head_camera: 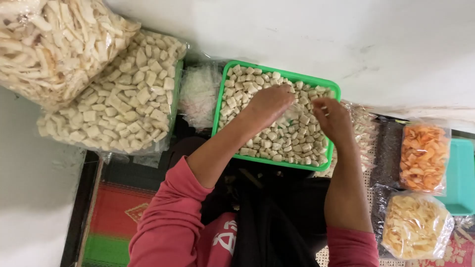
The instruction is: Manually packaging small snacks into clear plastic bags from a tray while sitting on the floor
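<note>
Left hand (269, 103) lies cupped, palm down, in the cracker pieces (277, 141) filling the green tray (330, 88); whether it grips any can't be told. Right hand (332, 117) pinches something clear, likely a thin plastic bag, just beside it. Risk: pieces spill past the low tray rim onto the floor mat (114, 217), or the bag slips out of the pinch.
</note>
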